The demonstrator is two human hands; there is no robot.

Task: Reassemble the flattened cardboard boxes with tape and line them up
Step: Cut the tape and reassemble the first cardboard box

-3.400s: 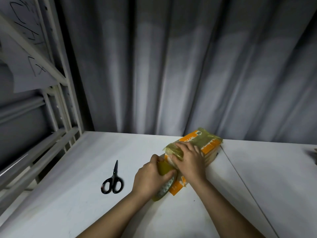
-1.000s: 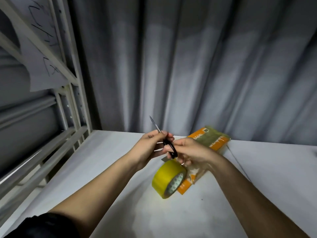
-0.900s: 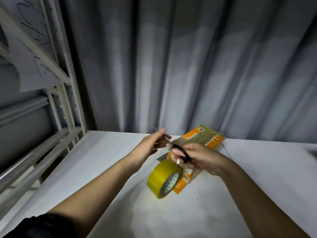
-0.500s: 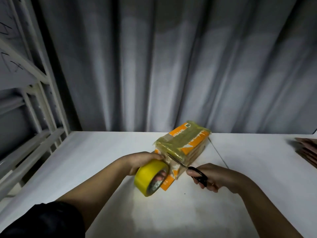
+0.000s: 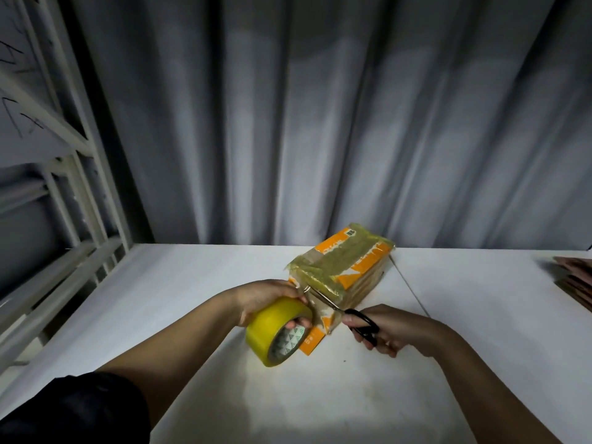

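Note:
An orange and brown cardboard box [image 5: 344, 267], wrapped in yellowish tape, lies on the white table [image 5: 179, 302]. My left hand [image 5: 266, 298] holds a yellow tape roll [image 5: 275, 331] just in front of the box's near end, with fingers inside its core. My right hand [image 5: 387, 331] grips black-handled scissors [image 5: 347, 315]. Their blades point left and up, at the stretch of tape between the roll and the box.
A stack of flattened brown cardboard [image 5: 576, 280] lies at the table's right edge. A white metal rack [image 5: 64, 225] stands to the left. Grey curtains [image 5: 320, 123] hang right behind the table. A seam [image 5: 413, 296] runs between two tabletops.
The scissors passed from my left hand to my right. My left hand then took the tape roll, and the scissors came down from mid-air to the tape at the box's near end.

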